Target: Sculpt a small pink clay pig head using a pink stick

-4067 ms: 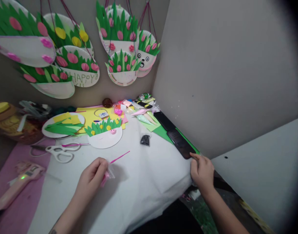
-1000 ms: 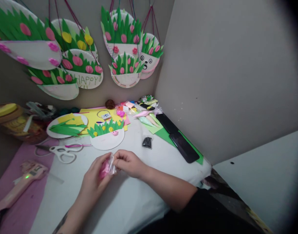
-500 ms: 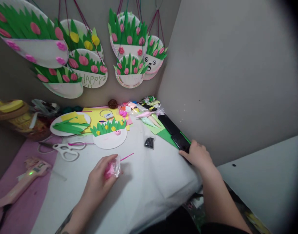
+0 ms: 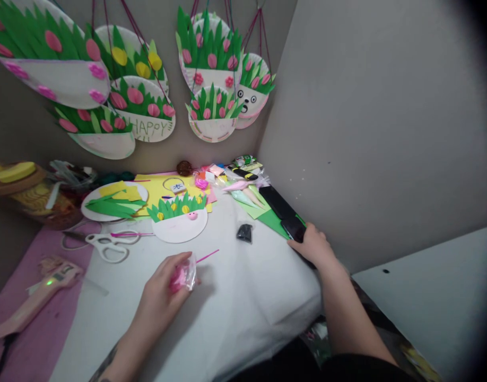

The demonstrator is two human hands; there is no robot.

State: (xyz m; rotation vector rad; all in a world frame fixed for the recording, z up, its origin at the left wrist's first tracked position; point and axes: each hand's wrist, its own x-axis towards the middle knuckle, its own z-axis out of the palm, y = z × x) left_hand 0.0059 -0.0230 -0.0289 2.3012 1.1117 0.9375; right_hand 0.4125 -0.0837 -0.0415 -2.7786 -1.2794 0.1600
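Note:
My left hand is closed around a small clear plastic bag of pink clay, held above the white-covered table. A thin pink stick shows just beyond it. At the table's right edge my right hand grips the near end of a black phone, thumb on its left side; the other fingers are partly hidden. Ahead of my left hand lies a white paper plate craft with green paper grass, yellow flowers and a small pink piece. A small bag of black clay rests between my hands.
White scissors and a pink glue gun with a lit green light lie left. Behind are a plate of green paper strips, yellow paper and clay packets. Decorated plates hang on the wall.
My right hand and the phone have shifted slightly forward and left, toward the other black object. My left hand stays in place with the pink clay bag.

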